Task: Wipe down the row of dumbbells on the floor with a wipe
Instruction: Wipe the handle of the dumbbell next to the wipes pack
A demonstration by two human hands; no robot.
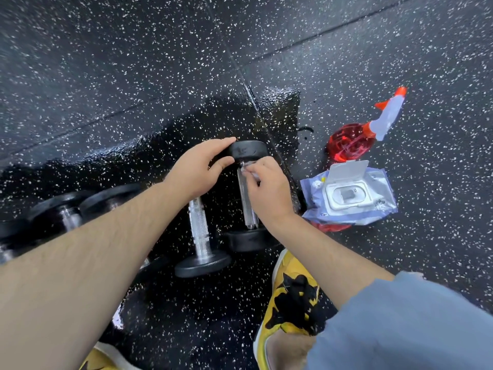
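Note:
A row of black dumbbells with knurled steel handles lies on the wet, speckled rubber floor. On the rightmost dumbbell, my left hand grips the far black head. My right hand pinches a crumpled white wipe against the top of that dumbbell's handle, just below the head. The second dumbbell lies beside it on the left, partly under my left wrist. Two more dumbbells sit further left, largely hidden by my left forearm.
An open pack of wipes with its lid flipped up lies right of the dumbbells. A red spray bottle lies on its side behind the pack. My yellow and black shoe stands just below the rightmost dumbbell. The floor around the dumbbells is wet.

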